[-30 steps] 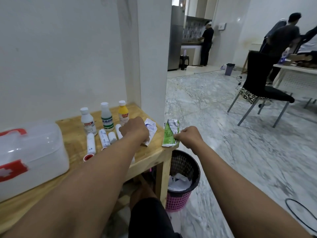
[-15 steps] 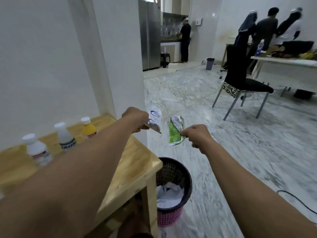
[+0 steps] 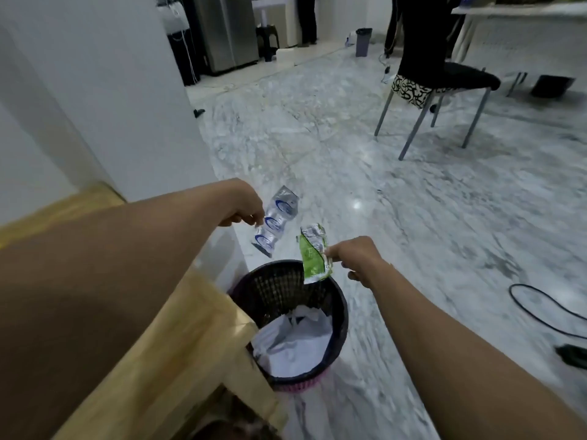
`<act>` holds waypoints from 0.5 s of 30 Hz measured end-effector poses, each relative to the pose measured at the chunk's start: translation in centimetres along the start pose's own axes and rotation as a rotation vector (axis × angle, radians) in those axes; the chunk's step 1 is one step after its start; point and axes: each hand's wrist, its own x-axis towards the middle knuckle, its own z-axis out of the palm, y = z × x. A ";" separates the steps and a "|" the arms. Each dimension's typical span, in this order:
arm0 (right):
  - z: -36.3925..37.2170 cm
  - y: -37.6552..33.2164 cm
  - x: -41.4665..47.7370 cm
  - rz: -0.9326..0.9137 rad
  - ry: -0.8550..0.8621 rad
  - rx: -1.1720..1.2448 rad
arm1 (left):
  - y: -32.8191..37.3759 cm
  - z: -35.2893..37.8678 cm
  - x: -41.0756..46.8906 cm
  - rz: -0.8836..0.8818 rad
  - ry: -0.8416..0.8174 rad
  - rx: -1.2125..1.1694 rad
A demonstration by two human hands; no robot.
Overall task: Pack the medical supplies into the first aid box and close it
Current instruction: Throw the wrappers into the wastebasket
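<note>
So both arms are stretched out past the corner of the wooden table (image 3: pixel 190 338), and each hand has a blister pack in it. The left hand (image 3: pixel 244 206) pinches a silvery pack with blue rings (image 3: pixel 276 222) by its edge, fingers curled in on it, and the pack hangs tilted, lower end pointing down toward the near-left side. The right hand (image 3: pixel 355 258) grips a green and silver pack (image 3: pixel 314 255) at its right edge between thumb and fingers, and that one dangles more or less upright. The two packs are near each other but not touching, silver one up and left of the green. Both sit over the far side of a black mesh wastebasket (image 3: pixel 279 287) that stands on the marble floor just beside the table leg, and the bottom of the green pack overlaps the rim from this angle. Crumpled white paper (image 3: pixel 295 341) lies in the basket. It's all a bit blurry, so I can't read any print on the packs.
</note>
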 end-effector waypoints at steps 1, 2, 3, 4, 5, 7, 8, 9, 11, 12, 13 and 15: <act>0.3 0.7 0.9 0.007 -0.005 -0.010 | 0.1 0.4 0.8 -0.013 -0.018 0.053; 0.8 1.8 2.0 0.024 -0.012 -0.017 | 0.2 1.1 2.0 -0.030 -0.043 0.116; 1.4 2.8 3.1 0.044 -0.013 -0.028 | 0.3 1.8 3.0 -0.045 -0.068 0.176; 2.0 3.9 4.1 0.069 -0.022 -0.046 | 0.3 2.6 4.0 -0.060 -0.094 0.233; 2.7 4.9 5.0 0.098 -0.034 -0.072 | 0.4 3.3 5.0 -0.070 -0.118 0.283; 4.2 6.8 6.4 0.144 -0.067 -0.117 | 0.5 4.7 7.1 -0.073 -0.153 0.362; 5.0 7.6 7.2 0.158 -0.086 -0.135 | 0.5 5.2 8.1 -0.070 -0.163 0.400; 5.6 8.4 7.7 0.165 -0.098 -0.148 | 0.5 5.8 9.1 -0.063 -0.168 0.442; 6.7 9.9 8.9 0.177 -0.100 -0.170 | 0.5 7.0 11.0 -0.065 -0.195 0.522; 7.1 10.7 9.5 0.181 -0.098 -0.176 | 0.5 7.6 11.7 -0.081 -0.219 0.561; 7.5 11.2 10.0 0.189 -0.095 -0.180 | 0.5 8.1 12.4 -0.102 -0.243 0.595; 8.2 12.2 10.8 0.205 -0.088 -0.180 | 0.3 8.7 13.4 -0.135 -0.275 0.639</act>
